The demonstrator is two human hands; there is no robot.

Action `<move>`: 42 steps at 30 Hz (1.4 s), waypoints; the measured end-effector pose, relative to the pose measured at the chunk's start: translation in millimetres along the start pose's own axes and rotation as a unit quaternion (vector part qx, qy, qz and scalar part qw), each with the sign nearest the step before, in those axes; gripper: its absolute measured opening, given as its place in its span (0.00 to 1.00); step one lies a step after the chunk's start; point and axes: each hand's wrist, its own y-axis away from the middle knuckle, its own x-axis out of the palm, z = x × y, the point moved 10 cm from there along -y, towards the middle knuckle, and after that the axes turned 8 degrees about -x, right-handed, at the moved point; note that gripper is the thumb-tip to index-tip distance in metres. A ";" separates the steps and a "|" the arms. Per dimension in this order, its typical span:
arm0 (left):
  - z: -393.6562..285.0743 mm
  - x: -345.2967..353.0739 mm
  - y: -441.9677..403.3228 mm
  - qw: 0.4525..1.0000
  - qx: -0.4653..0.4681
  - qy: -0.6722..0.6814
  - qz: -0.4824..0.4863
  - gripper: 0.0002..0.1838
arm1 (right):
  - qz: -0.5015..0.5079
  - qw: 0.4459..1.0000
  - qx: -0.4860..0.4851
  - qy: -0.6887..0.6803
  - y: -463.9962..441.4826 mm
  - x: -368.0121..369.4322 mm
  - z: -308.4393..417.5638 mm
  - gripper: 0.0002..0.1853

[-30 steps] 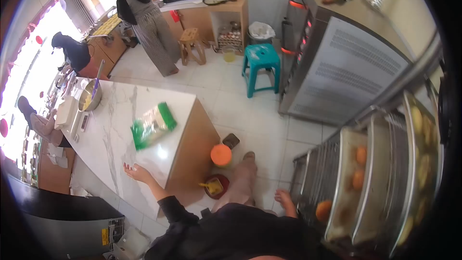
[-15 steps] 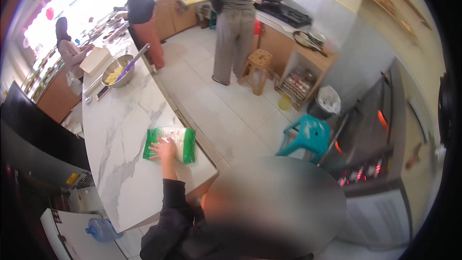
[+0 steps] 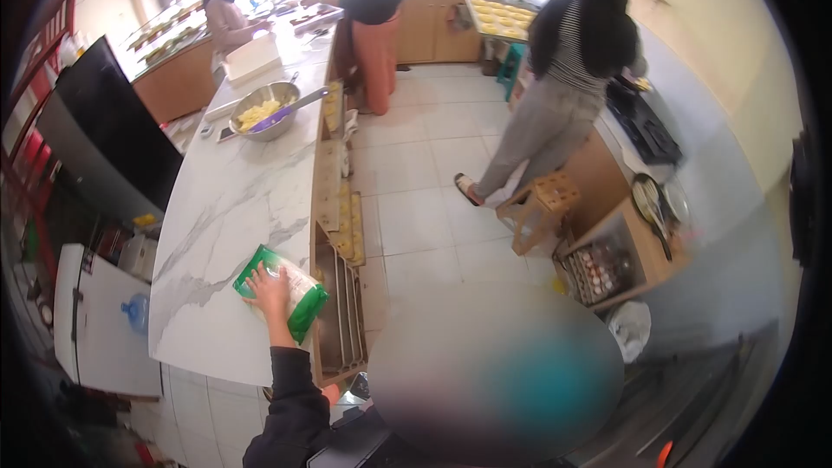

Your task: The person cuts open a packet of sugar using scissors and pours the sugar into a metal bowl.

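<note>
A green-and-white plastic packet (image 3: 299, 295) with pale contents, perhaps flour, lies flat near the right edge of the marble-patterned counter (image 3: 217, 234). My left hand (image 3: 270, 288) rests on top of it with the fingers spread, pressing rather than wrapping round it. At the counter's near corner, a small part of what seems to be my right hand (image 3: 330, 393) shows beside a shiny object (image 3: 355, 387). Its fingers are mostly hidden by the large blurred patch at the bottom, so I cannot make out their pose.
Farther along the counter stand a steel bowl (image 3: 264, 113) of yellow pieces, a purple spatula (image 3: 282, 113) and a white box (image 3: 251, 59). Trays (image 3: 354, 225) sit on shelves below. Several people work beyond. A wooden stool (image 3: 542, 208) stands right of the aisle.
My view has swung right and farther up the room. The packet has turned at an angle and now lies nearer the counter's front, with my left hand still on it. The person at the stove has stepped sideways.
</note>
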 end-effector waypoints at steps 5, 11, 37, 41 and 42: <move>-6.8 4.0 -13.5 0.998 -0.065 -0.017 0.017 0.36 | 0.004 0.998 -0.062 -0.015 -89.6 9.0 180.2 0.10; -29.7 7.6 -72.0 0.996 -0.087 -0.021 0.012 0.35 | 0.020 0.991 -0.130 -0.029 -103.7 122.6 338.5 0.12; -221.1 45.7 -106.0 0.820 -0.479 -0.109 -0.295 0.27 | 0.348 0.725 -0.400 0.440 -210.8 878.1 947.9 0.14; -220.9 28.2 -112.5 0.747 -0.584 -0.112 -0.298 0.24 | 0.459 0.625 -0.440 0.453 -120.1 1020.3 937.8 0.13; -227.9 27.1 -117.8 0.724 -0.620 -0.094 -0.287 0.22 | 0.485 0.600 -0.441 0.460 -101.6 1046.5 934.5 0.12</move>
